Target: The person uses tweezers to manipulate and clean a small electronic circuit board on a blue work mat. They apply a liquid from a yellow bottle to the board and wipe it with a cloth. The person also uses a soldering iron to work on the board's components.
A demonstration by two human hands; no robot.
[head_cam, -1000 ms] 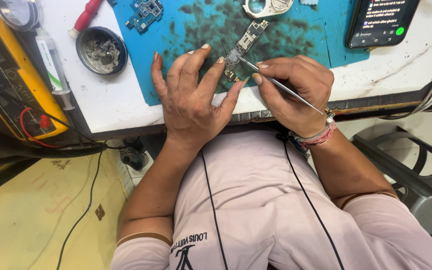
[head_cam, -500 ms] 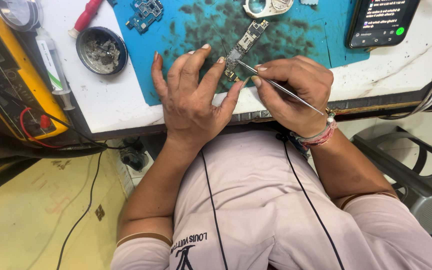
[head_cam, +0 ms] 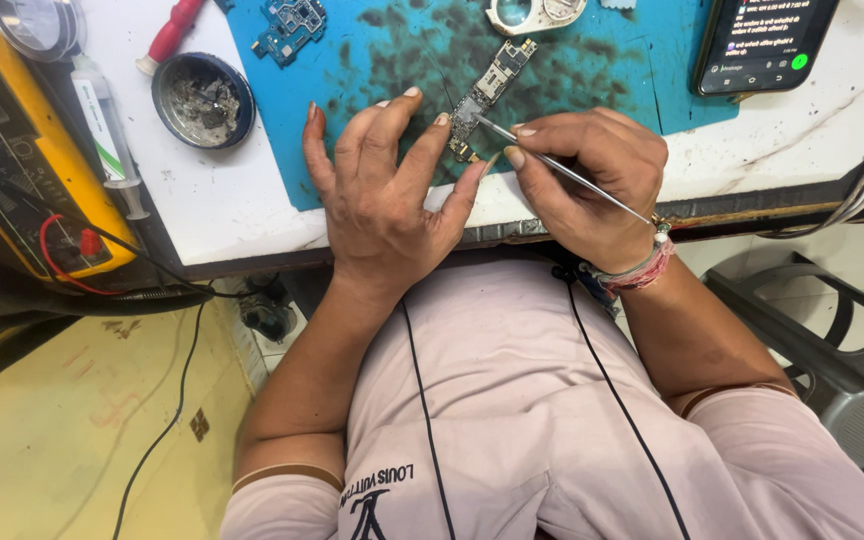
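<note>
A narrow phone circuit board (head_cam: 490, 88) lies on a stained blue work mat (head_cam: 592, 70) on the white bench. My left hand (head_cam: 382, 195) rests on the mat with fingers spread, its fingertips pressing beside the board's near end. My right hand (head_cam: 582, 180) pinches thin metal tweezers (head_cam: 562, 170). Their tip touches the lower part of the board.
A round tin of solder scraps (head_cam: 202, 98), a syringe (head_cam: 107, 150) and a red-handled tool (head_cam: 172, 30) lie left of the mat. A yellow meter (head_cam: 22, 170) stands at far left. A lit phone (head_cam: 762, 45) sits top right, another blue board (head_cam: 292, 25) top centre. A grey chair (head_cam: 832, 340) is at right.
</note>
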